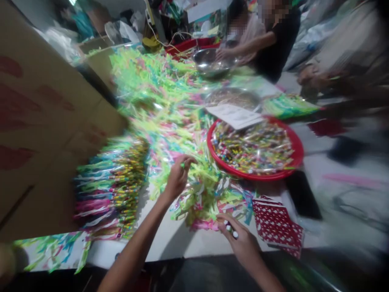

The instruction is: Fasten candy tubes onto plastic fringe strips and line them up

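White laminate counter [170, 243], long, seen at a tilt, with a grey floor [343, 190] beyond it, blurred. Along its left side stands 1 large brown cardboard panel [51, 121] with red print. At the far end are 1 red plastic basin [191, 46] and assorted bags and clutter. Items on the counter: 1 loose heap of neon green and pink plastic strips [158, 93], spread down the middle; 1 tight row of fringed, multicoloured sticks [111, 186], left of centre; 1 round red plastic tray [243, 173] filled with short striped sticks under clear wrap; 1 white printed paper sheet [234, 115], overlapping the tray's far rim and lying across 1 shallow metal bowl [231, 95]; 1 deep steel bowl [212, 63], touched by a co-worker's hand [225, 52]; 1 black phone [302, 194], beside the tray; 1 stack of red-and-white patterned paper sheets [275, 225], near the counter's edge. Hands: left hand [179, 178], fingers clenched on 1 green plastic strip [185, 164] at the heap; right hand [238, 239], grasping 2 or more white-tipped sticks [230, 228] just above the counter, beside the patterned stack.
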